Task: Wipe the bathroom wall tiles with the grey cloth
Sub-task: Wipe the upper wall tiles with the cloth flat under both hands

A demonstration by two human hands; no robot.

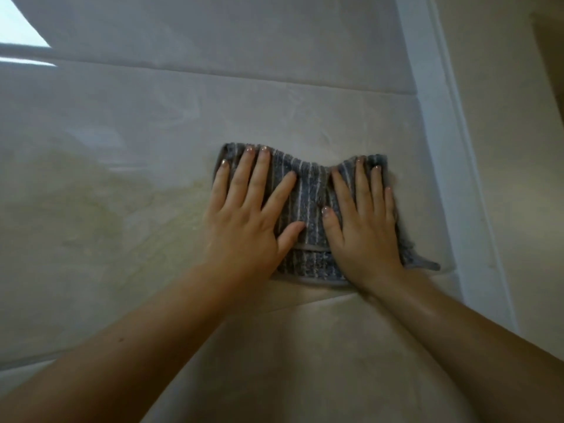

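Grey cloth (308, 206), striped w/ paler lines, sits flat against the wall tiles (122, 209), pinned there by both hands. Left hand (247, 215) lies on the cloth's left part, palm down, fingers spread wide, fingertips reaching almost to the top edge; thumb angled in toward the other hand. Right hand (363, 227) covers the right part, also flat and open, fingers a bit closer together, thumb pointing up twd the middle. Neither hand pinches or bunches the fabric; they just press on it. Thumbs near each other but apart, w/ a strip of cloth showing between the hands.

Top edge of cloth dips in a shallow V between the two sets of fingertips. Bottom hem shows just below the palms, and a folded layer's edge crosses btwn the thumbs. A loose corner sticks out just past the right wrist.

Tiles are glossy, beige-cream, marbled. One grout line (213, 71) runs well above the fingertips; another passes right under the wrists. Beyond the right hand, a white frame strip (427, 102) runs up the wall. Both forearms bare.
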